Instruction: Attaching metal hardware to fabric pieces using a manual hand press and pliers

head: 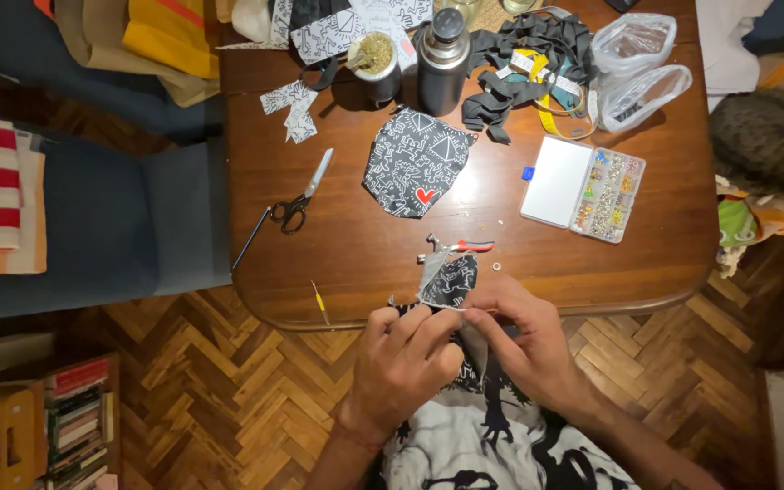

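A wooden desk (646, 263) is seen from above, with two bare hands held together just off its near edge, over a parquet floor (229, 381). The left hand (403, 361) is turned palm down, its wrist angled in from below, and its fingers are curled inward so that the grip is pressed together on the lower corner of a small piece of black fabric with white line drawings (449, 283). The right hand (521, 338) is brought in from the right, its forearm slanting up from the lower right; thumb and forefinger are pinched on the same fabric piece, just beside the left fingertips. The fabric piece is held upright between both hands, its upper end reaching over the desk edge. Pliers with red handles (457, 247) lie on the desk, touching or just behind the top of the fabric; which cannot be told. A small metal ring (496, 267) lies beside them.

Farther back, a larger patterned fabric panel with a red heart (415, 163) is laid flat at the middle of the desk. Scissors (301, 198) lie to its left, and an open box of small beads (583, 189) to its right. A dark flask (444, 59) is stood near the far edge.
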